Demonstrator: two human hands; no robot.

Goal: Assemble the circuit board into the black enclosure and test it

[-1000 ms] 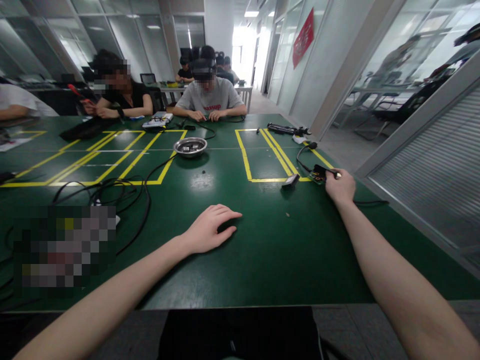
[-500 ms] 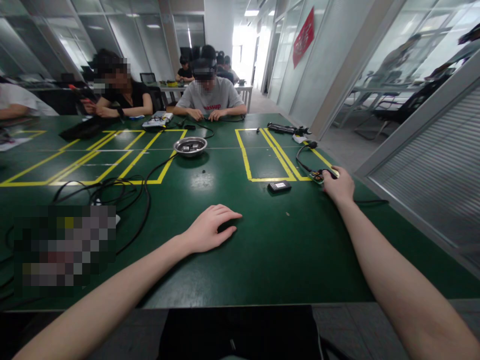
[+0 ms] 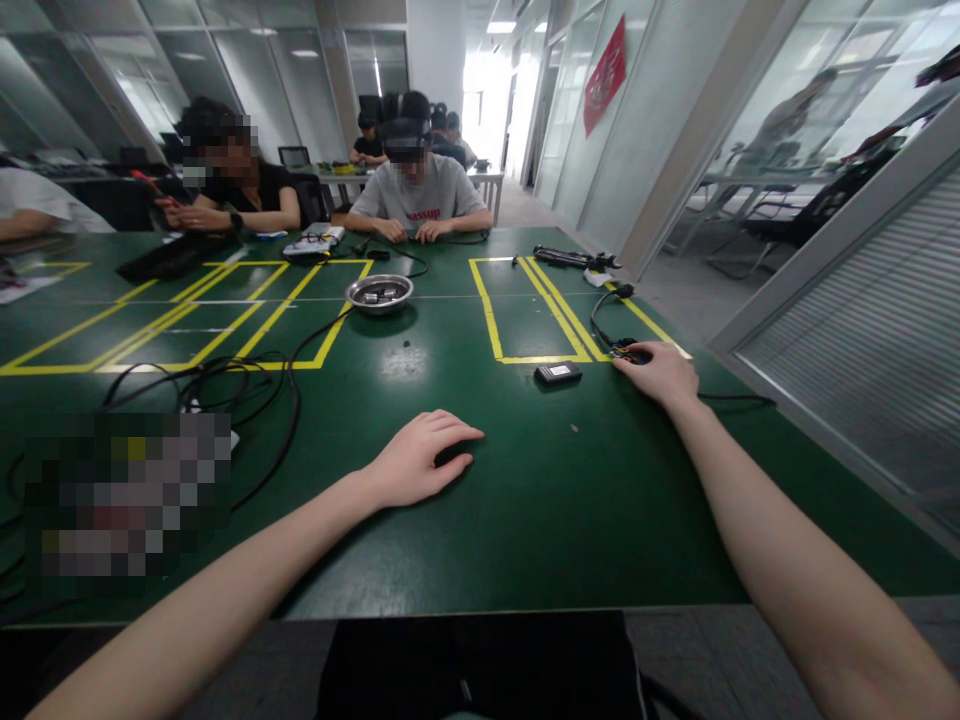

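Note:
My left hand (image 3: 424,458) rests palm down on the green tabletop (image 3: 525,530), holding nothing, its fingers stretched out to the right and the thumb apart. At the right side of the table my right hand (image 3: 664,373) is closed over a small circuit board (image 3: 621,352), which it mostly covers. Coloured bits show at its edge beside the thumb. A black cable (image 3: 598,318) with a plug curves away behind the board. Left of my right hand lies a small black box (image 3: 558,374) with a white label.
A metal bowl (image 3: 379,293) with small metal parts stands mid-table. Yellow tape (image 3: 491,320) marks rectangles. Black cables (image 3: 289,400) coil at the left beside a blurred-out object. A black tripod-like item (image 3: 574,258) lies at the back right. Across the table sit other people (image 3: 420,190).
My right hand has shifted slightly left and now covers most of the circuit board, which showed more before. My left hand has stayed still.

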